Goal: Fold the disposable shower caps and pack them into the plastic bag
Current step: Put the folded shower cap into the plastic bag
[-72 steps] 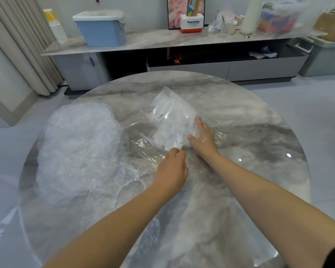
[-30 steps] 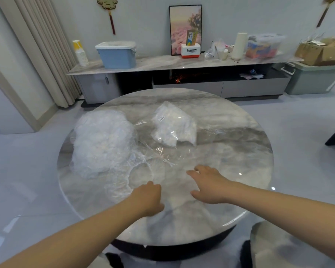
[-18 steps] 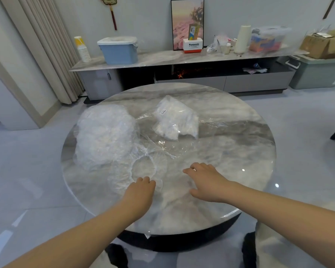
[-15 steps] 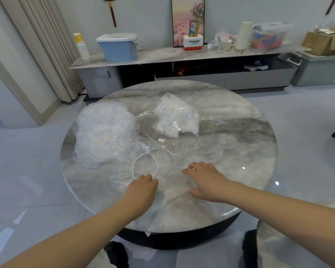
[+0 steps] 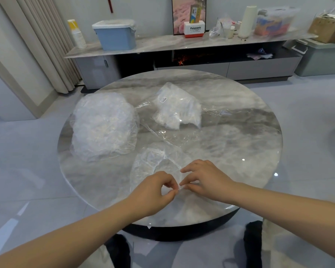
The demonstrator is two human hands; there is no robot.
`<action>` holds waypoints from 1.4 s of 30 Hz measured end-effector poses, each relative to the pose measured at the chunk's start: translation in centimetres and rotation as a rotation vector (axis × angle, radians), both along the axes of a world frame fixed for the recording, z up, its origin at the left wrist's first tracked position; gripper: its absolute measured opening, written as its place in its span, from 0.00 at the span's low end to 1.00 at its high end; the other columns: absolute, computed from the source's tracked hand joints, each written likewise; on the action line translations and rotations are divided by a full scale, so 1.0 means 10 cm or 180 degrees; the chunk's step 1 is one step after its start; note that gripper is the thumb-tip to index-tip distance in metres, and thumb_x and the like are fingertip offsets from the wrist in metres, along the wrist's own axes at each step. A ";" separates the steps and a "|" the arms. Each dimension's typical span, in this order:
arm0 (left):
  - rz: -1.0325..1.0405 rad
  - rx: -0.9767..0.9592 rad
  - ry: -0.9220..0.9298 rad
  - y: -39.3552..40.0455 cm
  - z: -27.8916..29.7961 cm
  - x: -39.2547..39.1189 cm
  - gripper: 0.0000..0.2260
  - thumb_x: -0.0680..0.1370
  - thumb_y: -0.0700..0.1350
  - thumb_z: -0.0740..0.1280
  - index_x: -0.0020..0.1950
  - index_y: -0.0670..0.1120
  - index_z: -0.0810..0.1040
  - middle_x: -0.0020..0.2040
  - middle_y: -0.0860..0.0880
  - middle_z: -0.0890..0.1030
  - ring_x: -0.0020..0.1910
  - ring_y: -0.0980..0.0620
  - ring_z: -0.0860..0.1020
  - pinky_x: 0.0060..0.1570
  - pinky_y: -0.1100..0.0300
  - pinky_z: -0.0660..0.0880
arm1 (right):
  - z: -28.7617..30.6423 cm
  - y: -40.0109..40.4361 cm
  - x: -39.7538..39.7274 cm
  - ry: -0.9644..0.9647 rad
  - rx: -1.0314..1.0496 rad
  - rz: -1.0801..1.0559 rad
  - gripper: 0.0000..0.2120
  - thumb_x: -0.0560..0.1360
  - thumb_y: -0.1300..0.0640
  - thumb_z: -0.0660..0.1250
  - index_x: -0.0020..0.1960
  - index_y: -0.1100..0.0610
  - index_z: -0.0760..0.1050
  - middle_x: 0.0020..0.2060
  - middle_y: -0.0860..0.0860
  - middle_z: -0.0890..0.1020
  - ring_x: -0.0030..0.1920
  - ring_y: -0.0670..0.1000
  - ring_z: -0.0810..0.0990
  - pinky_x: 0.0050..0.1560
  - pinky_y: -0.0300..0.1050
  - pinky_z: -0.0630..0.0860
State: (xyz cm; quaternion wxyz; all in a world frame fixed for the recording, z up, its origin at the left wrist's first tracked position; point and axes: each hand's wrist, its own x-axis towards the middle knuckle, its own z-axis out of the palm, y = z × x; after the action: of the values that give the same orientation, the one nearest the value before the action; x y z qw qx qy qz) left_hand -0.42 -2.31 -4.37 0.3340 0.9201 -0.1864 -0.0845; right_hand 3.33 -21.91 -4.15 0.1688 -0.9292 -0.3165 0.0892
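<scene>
1. The left hand (image 5: 153, 192) and right hand (image 5: 205, 180), half a second ago apart with fingers resting on the table (image 5: 240, 144), now meet, both pinching one clear shower cap (image 5: 155, 163) at the near edge.
2. Farther left sits one heap of caps (image 5: 104, 124).
3. Beyond lies one plastic bag (image 5: 177, 109), partly filled.

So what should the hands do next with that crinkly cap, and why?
Probably fold it in half. Both the left hand and the right hand pinch the near edge of one shower cap, which lies spread open on the table. The plastic bag behind holds folded ones, so this cap likely needs folding first.
</scene>
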 end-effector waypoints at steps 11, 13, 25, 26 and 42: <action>-0.0597 0.1368 0.0158 0.26 -0.09 -0.12 0.41 0.72 0.64 0.67 0.77 0.56 0.47 0.77 0.54 0.49 0.75 0.55 0.48 0.72 0.60 0.45 | 0.03 -0.15 0.02 0.0636 0.0590 -0.0572 0.08 0.77 0.56 0.64 0.46 0.53 0.81 0.43 0.41 0.83 0.46 0.40 0.78 0.48 0.37 0.69; -0.0623 0.1372 0.0127 0.29 -0.13 -0.13 0.40 0.74 0.61 0.66 0.77 0.56 0.44 0.78 0.53 0.46 0.76 0.55 0.46 0.71 0.63 0.42 | 0.06 -0.16 0.02 0.0733 0.0625 -0.0647 0.08 0.77 0.56 0.63 0.43 0.51 0.79 0.38 0.38 0.80 0.42 0.37 0.77 0.45 0.33 0.70; 0.1085 -0.0130 0.0912 0.33 -0.07 0.14 0.15 0.81 0.48 0.60 0.36 0.47 0.76 0.32 0.57 0.79 0.33 0.63 0.77 0.35 0.70 0.69 | -0.04 -0.16 0.08 0.1113 0.0333 -0.1246 0.11 0.80 0.53 0.58 0.45 0.56 0.75 0.30 0.45 0.78 0.30 0.41 0.76 0.31 0.31 0.67; 0.1182 -0.0103 0.0897 0.33 -0.09 0.16 0.17 0.81 0.48 0.60 0.34 0.43 0.72 0.28 0.56 0.75 0.27 0.63 0.74 0.30 0.70 0.66 | -0.07 -0.15 0.08 0.1093 0.0260 -0.1284 0.12 0.81 0.53 0.58 0.47 0.58 0.75 0.31 0.46 0.77 0.32 0.44 0.75 0.32 0.34 0.67; 0.0820 0.1630 0.0286 0.31 -0.26 0.37 0.12 0.82 0.51 0.55 0.46 0.44 0.64 0.38 0.47 0.75 0.39 0.44 0.75 0.37 0.55 0.67 | -0.22 -0.10 0.05 0.0540 -0.1009 -0.1225 0.12 0.79 0.46 0.58 0.51 0.56 0.65 0.45 0.51 0.78 0.41 0.51 0.73 0.39 0.44 0.67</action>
State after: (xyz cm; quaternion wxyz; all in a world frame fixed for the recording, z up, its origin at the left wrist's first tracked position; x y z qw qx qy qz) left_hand 3.29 0.74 -6.93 0.1067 0.9859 -0.0256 -0.1264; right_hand 3.83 -22.96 -6.30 0.0610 -0.9763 -0.1006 0.1816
